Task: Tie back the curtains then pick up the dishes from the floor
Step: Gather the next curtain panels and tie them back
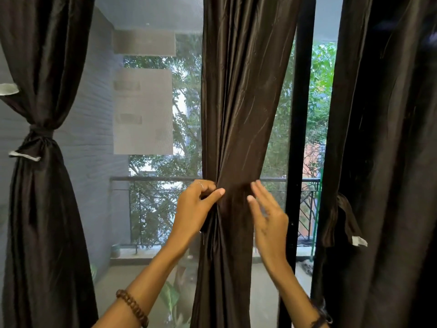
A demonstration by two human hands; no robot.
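On your far left hangs the left curtain (40,209), dark brown and shiny. A band of the same cloth (41,133) is tied around its middle, so it is pinched in like a waist. Its top and bottom run out of the picture.

Next comes the window screen (151,110). Through it you see a balcony railing (151,179) and green trees, a bit fuzzy behind the mesh.

Your left hand (196,207) is lifted up to the middle curtain (238,114). Its fingers curl around the left edge of the bunched cloth and grip it, with the thumb lying across the front. A bead bracelet (133,307) sits on that wrist.

Your right hand (267,216) is raised just to the right of the bunch. Its fingers are straight and spread, holding nothing. It looks blurry, so you cannot tell if the fingertips touch the cloth.

A black door frame (301,138) stands behind that hand.

On your far right hangs the right curtain (383,162). A loose tie strap (347,221) dangles at its left edge.

The floor is hidden, so the dishes cannot be seen.
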